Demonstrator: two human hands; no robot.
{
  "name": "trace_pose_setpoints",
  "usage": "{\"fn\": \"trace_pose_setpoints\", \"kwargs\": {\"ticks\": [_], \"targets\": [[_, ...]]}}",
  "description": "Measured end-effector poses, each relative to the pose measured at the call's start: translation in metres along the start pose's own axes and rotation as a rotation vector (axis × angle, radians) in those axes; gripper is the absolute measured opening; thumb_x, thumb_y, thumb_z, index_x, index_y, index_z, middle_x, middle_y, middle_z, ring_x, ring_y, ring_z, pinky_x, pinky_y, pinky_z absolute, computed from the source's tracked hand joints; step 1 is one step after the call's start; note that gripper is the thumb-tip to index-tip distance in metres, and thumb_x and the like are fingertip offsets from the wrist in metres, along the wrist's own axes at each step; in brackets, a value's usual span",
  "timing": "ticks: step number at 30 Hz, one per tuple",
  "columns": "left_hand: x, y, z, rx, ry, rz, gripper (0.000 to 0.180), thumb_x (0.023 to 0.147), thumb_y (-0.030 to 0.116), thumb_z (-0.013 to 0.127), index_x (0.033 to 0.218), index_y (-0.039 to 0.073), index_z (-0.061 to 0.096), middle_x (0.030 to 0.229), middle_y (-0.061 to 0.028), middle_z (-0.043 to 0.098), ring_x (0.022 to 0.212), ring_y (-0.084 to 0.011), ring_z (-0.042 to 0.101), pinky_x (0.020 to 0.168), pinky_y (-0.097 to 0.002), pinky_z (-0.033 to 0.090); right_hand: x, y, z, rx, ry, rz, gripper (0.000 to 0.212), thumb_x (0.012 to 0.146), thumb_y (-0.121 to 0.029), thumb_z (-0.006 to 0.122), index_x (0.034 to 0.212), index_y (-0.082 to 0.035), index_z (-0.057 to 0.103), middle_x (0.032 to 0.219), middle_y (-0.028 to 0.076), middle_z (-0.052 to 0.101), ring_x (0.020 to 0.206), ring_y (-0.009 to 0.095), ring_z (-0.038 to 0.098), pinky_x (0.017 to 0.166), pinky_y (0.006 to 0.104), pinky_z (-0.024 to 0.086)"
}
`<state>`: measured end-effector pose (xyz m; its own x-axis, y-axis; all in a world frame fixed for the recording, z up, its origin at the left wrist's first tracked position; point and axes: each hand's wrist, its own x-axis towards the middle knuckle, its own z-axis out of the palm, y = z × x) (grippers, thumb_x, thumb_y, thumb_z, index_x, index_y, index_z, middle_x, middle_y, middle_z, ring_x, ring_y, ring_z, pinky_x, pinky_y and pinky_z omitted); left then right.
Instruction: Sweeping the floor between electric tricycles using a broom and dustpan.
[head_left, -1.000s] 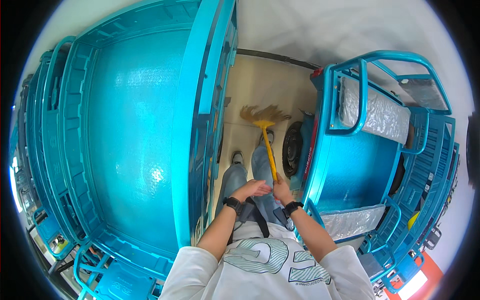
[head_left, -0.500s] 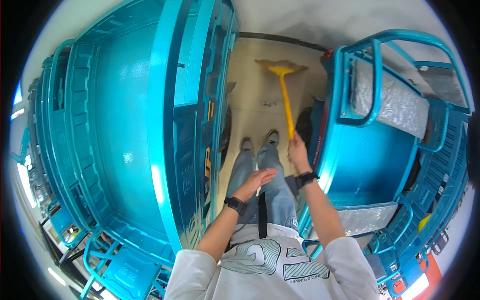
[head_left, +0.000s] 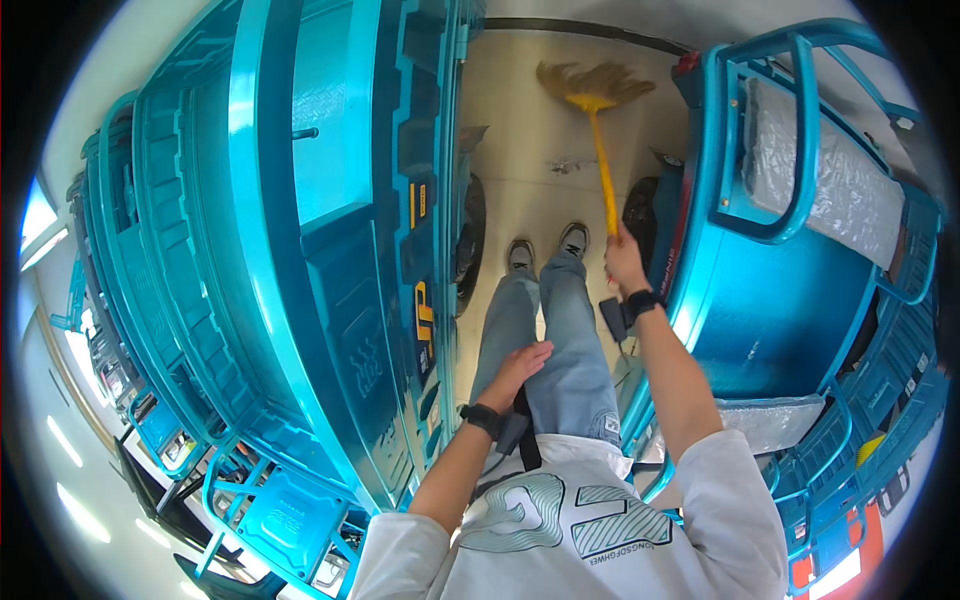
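Observation:
A broom with a yellow handle and spread brown bristles reaches away from me over the beige floor, its head near the far wall. My right hand is closed around the end of its handle, beside the teal vehicle on the right. In front of my thighs hovers my left hand, with nothing in it and its fingers stretched out. Small pale debris lies on the floor left of the handle. Both wrists carry dark bands.
A tall teal cargo bed walls off my left, with a dark wheel below it. On my right stands another teal vehicle with tube rails and wrapped silver padding. A dark skirting strip edges the far floor.
My view has shifted, so the surroundings sit differently in the frame. The broom head is now farther away, its bristles fanned wider. My right hand keeps its hold; my left stays empty.

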<state>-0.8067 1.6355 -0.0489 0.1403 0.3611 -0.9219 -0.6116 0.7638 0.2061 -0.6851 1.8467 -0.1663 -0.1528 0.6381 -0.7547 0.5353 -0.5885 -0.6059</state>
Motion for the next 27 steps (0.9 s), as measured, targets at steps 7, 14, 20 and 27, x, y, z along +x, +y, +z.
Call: {"fn": "trace_pose_setpoints", "kwargs": {"ticks": [7, 14, 20, 27], "targets": [[0.024, 0.021, 0.034, 0.140, -0.154, 0.026, 0.042, 0.088, 0.029, 0.031, 0.114, -0.001, 0.046, 0.116, -0.0110, 0.049, 0.110, -0.0202, 0.045, 0.092, -0.0294, 0.034, -0.126, 0.002, -0.041, 0.028, -0.088, 0.174, 0.041, 0.086, -0.015, 0.039, 0.127, -0.009, 0.034, 0.058, 0.004, 0.047, 0.039, 0.011, 0.040, 0.036, 0.0263, 0.035], [0.032, 0.049, 0.054, 0.069, -0.192, 0.107, 0.042, 0.089, 0.028, 0.031, 0.115, -0.002, 0.044, 0.118, -0.0124, 0.047, 0.111, -0.0205, 0.044, 0.095, -0.0311, 0.031, -0.123, -0.009, -0.052, -0.200, 0.111, -0.261, 0.040, 0.087, -0.013, 0.038, 0.126, -0.005, 0.034, 0.060, 0.003, 0.048, 0.040, 0.011, 0.042, 0.037, 0.0249, 0.036], [0.023, 0.038, 0.045, 0.052, -0.121, 0.148, 0.041, 0.089, 0.026, 0.031, 0.114, -0.002, 0.046, 0.116, -0.0133, 0.049, 0.109, -0.0209, 0.045, 0.093, -0.0305, 0.033, -0.025, -0.066, -0.032, -0.135, 0.010, 0.033, 0.040, 0.085, -0.017, 0.038, 0.124, -0.008, 0.036, 0.062, 0.010, 0.053, 0.043, 0.015, 0.047, 0.040, 0.0296, 0.040], [0.012, 0.004, 0.009, 0.080, 0.027, 0.037, 0.042, 0.088, 0.027, 0.032, 0.115, -0.001, 0.045, 0.116, -0.0121, 0.049, 0.110, -0.0206, 0.045, 0.094, -0.0300, 0.032, -0.107, 0.023, -0.025, -0.436, -0.062, 0.041, 0.042, 0.081, -0.015, 0.039, 0.122, -0.007, 0.038, 0.089, 0.027, 0.055, 0.080, 0.038, 0.056, 0.069, 0.0402, 0.046]]}}
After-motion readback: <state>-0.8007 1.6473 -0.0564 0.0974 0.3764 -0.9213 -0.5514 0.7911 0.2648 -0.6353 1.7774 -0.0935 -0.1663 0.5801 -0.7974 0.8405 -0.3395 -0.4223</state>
